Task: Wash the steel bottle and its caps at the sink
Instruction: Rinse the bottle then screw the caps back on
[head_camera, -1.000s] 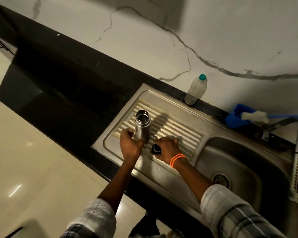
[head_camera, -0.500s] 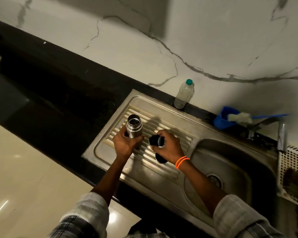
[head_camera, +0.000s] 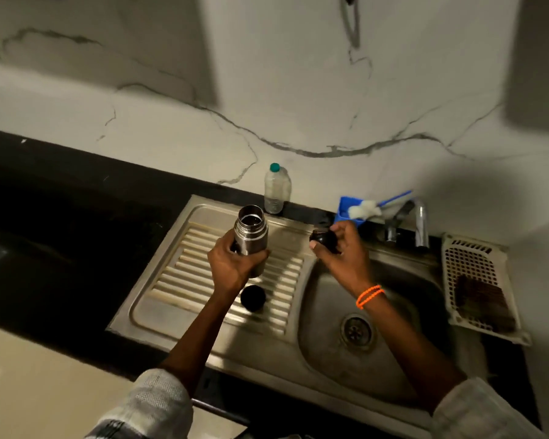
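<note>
My left hand (head_camera: 232,264) grips the open steel bottle (head_camera: 251,234), held upright over the ribbed drainboard (head_camera: 184,274) with its mouth uncovered. My right hand (head_camera: 343,251) holds a small black cap (head_camera: 324,239) above the left rim of the sink basin (head_camera: 327,343), near the tap (head_camera: 420,220). A second black cap (head_camera: 252,297) lies on the drainboard just below my left hand.
A clear plastic bottle with a green cap (head_camera: 277,190) stands at the back edge of the sink. A blue holder with a white brush (head_camera: 360,210) sits beside the tap. A white perforated basket (head_camera: 479,283) lies right of the basin. Black counter (head_camera: 61,223) extends left.
My right hand has lifted one black cap off the drainboard and carried it right, over the basin edge. My left hand has raised the bottle. The other cap stays on the drainboard.
</note>
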